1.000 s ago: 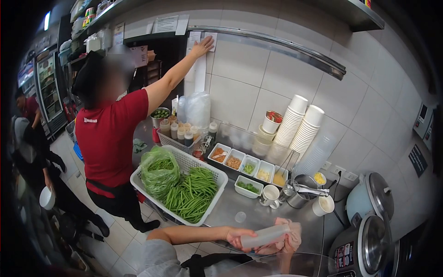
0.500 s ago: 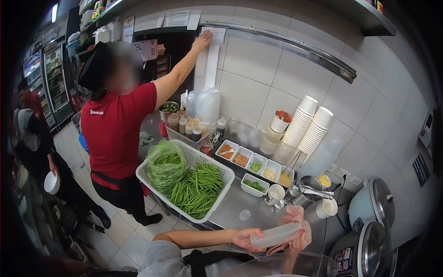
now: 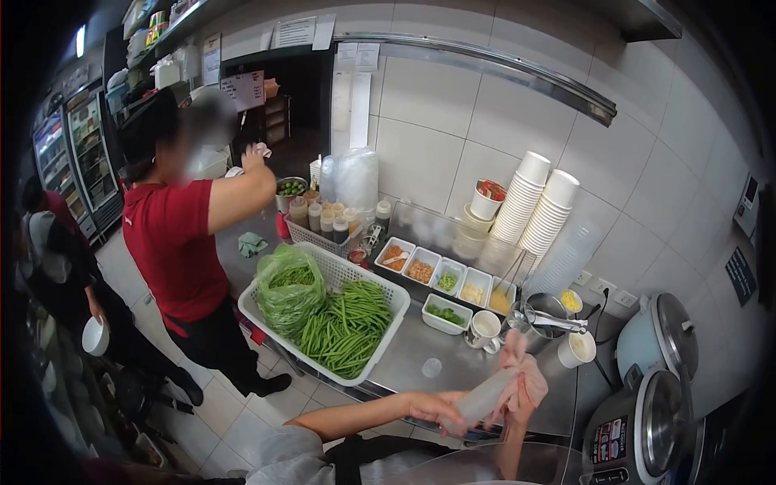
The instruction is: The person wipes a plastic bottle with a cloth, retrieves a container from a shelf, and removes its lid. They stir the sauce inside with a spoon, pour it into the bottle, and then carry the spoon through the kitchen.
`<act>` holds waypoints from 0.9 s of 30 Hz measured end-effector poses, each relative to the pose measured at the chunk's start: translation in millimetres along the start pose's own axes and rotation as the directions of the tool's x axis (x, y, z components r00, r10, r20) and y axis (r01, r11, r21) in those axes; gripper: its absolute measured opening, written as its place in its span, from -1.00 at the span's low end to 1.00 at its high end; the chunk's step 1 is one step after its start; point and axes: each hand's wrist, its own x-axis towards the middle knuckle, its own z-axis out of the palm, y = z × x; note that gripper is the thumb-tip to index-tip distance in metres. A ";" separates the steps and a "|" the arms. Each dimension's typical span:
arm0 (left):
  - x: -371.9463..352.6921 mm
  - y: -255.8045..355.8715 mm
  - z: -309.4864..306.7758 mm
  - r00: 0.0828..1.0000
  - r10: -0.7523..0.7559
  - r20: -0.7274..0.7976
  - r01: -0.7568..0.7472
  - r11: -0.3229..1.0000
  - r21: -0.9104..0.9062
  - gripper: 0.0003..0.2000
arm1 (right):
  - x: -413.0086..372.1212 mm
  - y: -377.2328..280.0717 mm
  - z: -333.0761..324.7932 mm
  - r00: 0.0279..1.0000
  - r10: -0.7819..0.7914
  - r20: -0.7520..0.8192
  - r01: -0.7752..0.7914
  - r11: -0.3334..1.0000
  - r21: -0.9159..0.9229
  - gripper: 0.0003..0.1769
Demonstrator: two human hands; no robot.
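A translucent cylindrical container (image 3: pixel 482 396) is held between my hands over the front edge of the steel counter. My left hand (image 3: pixel 440 411) is closed around its near, left end. At the other end, my right hand (image 3: pixel 521 406) grips a pink cloth (image 3: pixel 525 380), which is bunched around and partly over the container. Part of my right hand's fingers is hidden by the cloth. A small clear round lid or cup (image 3: pixel 432 368) rests on the counter just beyond my left hand.
A white basket (image 3: pixel 388 343) of green beans stands left. Behind are small food tubs (image 3: pixel 444 315), a mug (image 3: pixel 485 326), stacked paper cups (image 3: pixel 525 202) and a metal pot (image 3: pixel 546 311). Rice cookers (image 3: pixel 659 428) stand right. A co-worker in red (image 3: pixel 174 250) is at the left.
The container and cloth have tilted up slightly, and my right hand now shows beside the cloth. The co-worker's raised arm has come down from the wall and bent.
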 end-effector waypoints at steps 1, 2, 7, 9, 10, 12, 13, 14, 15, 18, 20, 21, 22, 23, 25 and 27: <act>3.1 -1.8 2.8 0.999 -0.035 -0.022 0.037 0.993 0.112 -0.21 | 8.8 -10.7 4.2 0.992 -0.005 0.125 0.020 0.993 -0.114 -0.85; 4.7 -5.3 5.7 0.997 -0.068 -0.047 0.077 0.973 0.216 -0.17 | 23.8 -25.8 10.3 0.968 0.008 0.251 0.049 0.973 -0.223 -0.84; 22.7 -3.4 -3.1 0.771 0.375 -0.514 0.508 0.123 0.852 -0.25 | 24.0 34.1 -8.7 0.881 0.420 0.219 -0.260 0.814 -0.519 -0.73; 24.5 8.6 -4.8 0.665 0.613 -0.426 0.428 0.155 0.890 -0.27 | 21.2 33.0 19.2 0.988 0.142 -0.062 -0.154 0.947 -0.284 -0.68; 24.9 18.3 -7.0 0.585 0.719 -0.374 0.388 0.157 0.908 -0.27 | 19.5 33.4 27.7 0.970 0.206 -0.130 -0.223 0.966 -0.129 -0.67; 33.8 34.7 -11.6 0.425 0.825 -0.372 0.447 0.166 0.879 -0.37 | 2.1 32.9 36.4 0.896 0.380 -0.229 -0.344 0.921 0.182 -0.63; 40.3 38.1 -12.6 0.342 0.867 -0.361 0.475 0.172 0.863 -0.42 | -10.2 29.3 51.1 0.902 0.367 -0.227 -0.318 0.921 0.225 -0.63; 48.6 34.0 -8.0 0.412 0.852 -0.324 0.520 0.073 0.851 -0.43 | -21.4 24.1 71.5 0.909 0.349 -0.226 -0.287 0.920 0.268 -0.62; 57.4 25.0 1.1 0.483 0.825 -0.294 0.553 -0.027 0.833 -0.45 | -20.4 19.1 75.4 0.903 0.380 -0.201 -0.310 0.899 0.309 -0.62; 57.5 3.7 5.4 0.522 0.838 -0.157 0.460 -0.121 0.879 -0.48 | 7.6 0.0 60.4 0.833 0.542 -0.110 -0.457 0.787 0.414 -0.62; 46.5 -10.6 14.9 0.623 0.703 -0.343 0.243 0.243 0.939 -0.52 | 23.6 10.9 36.4 0.797 0.604 -0.010 -0.523 0.698 0.490 -0.59; 44.9 -13.8 19.1 0.710 0.600 -0.370 -0.025 0.545 0.838 -0.53 | 34.2 4.0 26.0 0.780 0.593 0.200 -0.576 0.556 0.599 -0.54; 43.1 -14.2 21.5 0.806 0.471 -0.359 -0.214 0.797 0.564 -0.53 | 41.1 -2.7 20.1 0.752 0.526 0.397 -0.630 0.397 0.668 -0.50; 40.0 -6.4 18.6 0.857 0.323 -0.402 -0.143 0.898 0.417 -0.55 | 41.4 2.4 20.6 0.740 0.595 0.312 -0.616 0.414 0.671 -0.45; 42.5 12.2 20.8 0.859 0.201 -0.471 -0.123 0.974 0.191 -0.61 | 28.0 -5.5 40.3 0.710 0.682 0.175 -0.606 0.465 0.645 -0.39; 44.4 26.8 20.5 0.803 0.277 -0.527 -0.226 0.961 0.162 -0.63 | 20.4 -19.9 46.8 0.698 0.687 0.204 -0.689 0.566 0.452 -0.39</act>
